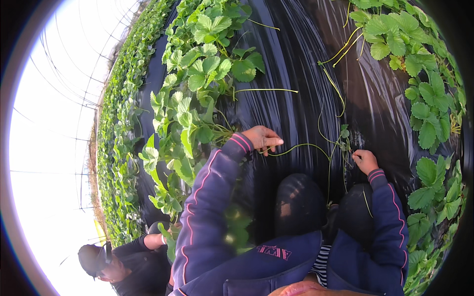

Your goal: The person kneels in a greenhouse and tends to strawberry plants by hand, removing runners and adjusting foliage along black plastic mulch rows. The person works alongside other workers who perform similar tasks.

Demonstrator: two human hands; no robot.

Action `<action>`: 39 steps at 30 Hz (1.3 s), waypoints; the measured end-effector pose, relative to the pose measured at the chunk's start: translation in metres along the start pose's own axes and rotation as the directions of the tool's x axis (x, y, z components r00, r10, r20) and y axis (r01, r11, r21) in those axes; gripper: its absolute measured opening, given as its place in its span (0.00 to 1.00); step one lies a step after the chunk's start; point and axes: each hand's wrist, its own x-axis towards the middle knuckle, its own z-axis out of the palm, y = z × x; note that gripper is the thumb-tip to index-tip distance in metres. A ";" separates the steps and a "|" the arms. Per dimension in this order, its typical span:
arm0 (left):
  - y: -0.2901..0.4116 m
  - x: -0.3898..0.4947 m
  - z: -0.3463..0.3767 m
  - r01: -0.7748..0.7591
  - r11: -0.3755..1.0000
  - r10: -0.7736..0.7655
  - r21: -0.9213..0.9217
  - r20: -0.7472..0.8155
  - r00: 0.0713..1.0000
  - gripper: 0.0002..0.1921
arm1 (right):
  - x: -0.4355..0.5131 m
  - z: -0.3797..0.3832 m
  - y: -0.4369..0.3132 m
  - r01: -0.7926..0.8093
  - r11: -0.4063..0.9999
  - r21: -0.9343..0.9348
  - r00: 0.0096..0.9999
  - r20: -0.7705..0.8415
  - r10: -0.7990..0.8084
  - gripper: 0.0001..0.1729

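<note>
My left hand [263,140] is beside the base of a leafy strawberry plant [207,129], its fingers curled around one end of a thin green strawberry runner [303,144]. That runner arcs right across black plastic mulch film [296,114] to a tangle of stems. At the tangle's right side, my right hand [366,161] pinches a thin part of the runner between thumb and fingertips. A small wilted plantlet [344,133] lies just above that hand's fingertips. Other stems trail down between my knees.
Cut runners [266,90] lie scattered on the film. Another strawberry row [426,107] lines the right side, with further rows [118,148] at far left. A person in a cap [137,266] crouches at lower left. My knees [300,203] are close below my hands.
</note>
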 end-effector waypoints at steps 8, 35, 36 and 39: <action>-0.057 0.034 -0.091 -0.023 0.998 0.059 0.054 -0.929 0.365 0.08 | 0.073 0.002 -0.154 0.385 0.879 0.283 0.921 -0.177 -0.347 0.06; -0.045 0.066 -0.080 0.075 0.987 -0.150 -0.140 -0.976 0.157 0.12 | 0.225 0.075 -0.359 0.440 0.845 0.305 0.801 0.291 -0.523 0.16; -0.045 0.065 -0.077 0.124 0.986 -0.126 -0.107 -0.980 0.152 0.11 | 0.223 0.061 -0.353 0.431 0.897 0.097 0.809 0.399 -0.431 0.17; -0.044 0.063 -0.072 0.137 0.989 -0.064 -0.047 -0.991 0.121 0.10 | 0.218 0.037 -0.335 0.403 0.839 -0.366 0.900 0.324 -0.291 0.19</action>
